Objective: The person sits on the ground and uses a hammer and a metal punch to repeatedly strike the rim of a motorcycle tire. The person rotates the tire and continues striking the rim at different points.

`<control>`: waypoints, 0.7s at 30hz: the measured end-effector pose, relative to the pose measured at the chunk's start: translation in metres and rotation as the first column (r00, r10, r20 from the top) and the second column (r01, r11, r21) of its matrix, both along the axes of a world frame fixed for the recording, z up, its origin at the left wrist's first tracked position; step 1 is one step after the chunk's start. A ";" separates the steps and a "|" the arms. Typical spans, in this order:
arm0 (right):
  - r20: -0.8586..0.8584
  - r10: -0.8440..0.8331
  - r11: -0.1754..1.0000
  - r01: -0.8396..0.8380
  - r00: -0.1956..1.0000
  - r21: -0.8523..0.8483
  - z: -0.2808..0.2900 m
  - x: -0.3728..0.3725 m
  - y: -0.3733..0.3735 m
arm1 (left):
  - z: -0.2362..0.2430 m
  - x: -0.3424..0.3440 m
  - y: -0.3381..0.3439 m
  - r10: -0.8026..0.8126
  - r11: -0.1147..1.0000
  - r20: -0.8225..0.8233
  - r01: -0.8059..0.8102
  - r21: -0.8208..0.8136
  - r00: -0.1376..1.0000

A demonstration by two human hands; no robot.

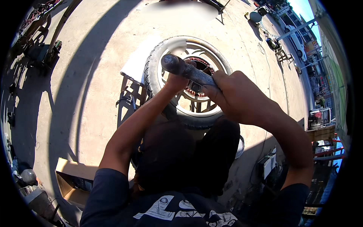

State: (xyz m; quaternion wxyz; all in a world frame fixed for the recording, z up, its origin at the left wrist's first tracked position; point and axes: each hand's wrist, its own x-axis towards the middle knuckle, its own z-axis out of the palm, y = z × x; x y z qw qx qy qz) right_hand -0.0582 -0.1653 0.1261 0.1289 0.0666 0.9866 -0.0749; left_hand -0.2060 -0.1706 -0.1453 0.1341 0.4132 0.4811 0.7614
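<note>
Cardboard box (pixel 72 178): open, low left, its contents lost in shadow.
Right hand (pixel 236 96): clenched around the grey metal bar (pixel 187 70).
Left hand (pixel 177 80): wrapped on the same bar, nearer its rounded end.
Bar: held up over the tyre (pixel 155 72).
Tyre: lies flat, white rim (pixel 211 60) inside; near part hidden by knees.

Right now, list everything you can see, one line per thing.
metal bar: one, dark grey, gripped by both hands above the wheel
tyre: one, dusty grey, on the stand
wheel rim: one, white, inside the tyre
metal stand: one, dark, under the tyre
cardboard box: one, brown, open, lower left
concrete ground: pale, sunlit
car: one, white, upper right
left hand: closed on the bar
right hand: closed on the bar
</note>
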 end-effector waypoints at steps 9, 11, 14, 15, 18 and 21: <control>-0.449 0.162 0.982 -0.188 0.878 -0.013 -0.008 0.011 0.007 | 0.012 0.008 0.001 0.084 0.996 -0.041 -0.083 0.016 0.996; -0.223 0.058 0.998 -0.065 0.973 -0.024 -0.021 0.010 0.016 | -0.010 -0.004 0.009 0.061 0.997 -0.121 -0.065 -0.032 0.991; -0.159 0.030 0.999 -0.034 0.987 -0.020 -0.017 0.008 0.020 | -0.005 0.000 0.015 0.012 0.999 -0.009 -0.012 0.045 1.000; -0.228 0.058 0.997 -0.069 0.972 -0.038 -0.005 0.005 0.017 | 0.005 0.005 0.009 -0.009 0.994 0.058 0.002 0.113 0.998; -0.446 0.120 0.984 -0.166 0.887 -0.066 0.032 -0.003 -0.003 | 0.020 0.006 0.002 0.087 0.996 0.115 -0.088 0.010 0.990; -0.580 0.103 0.966 -0.219 0.808 -0.134 0.010 0.007 0.004 | 0.028 0.008 0.004 0.094 0.995 0.046 -0.095 0.025 0.995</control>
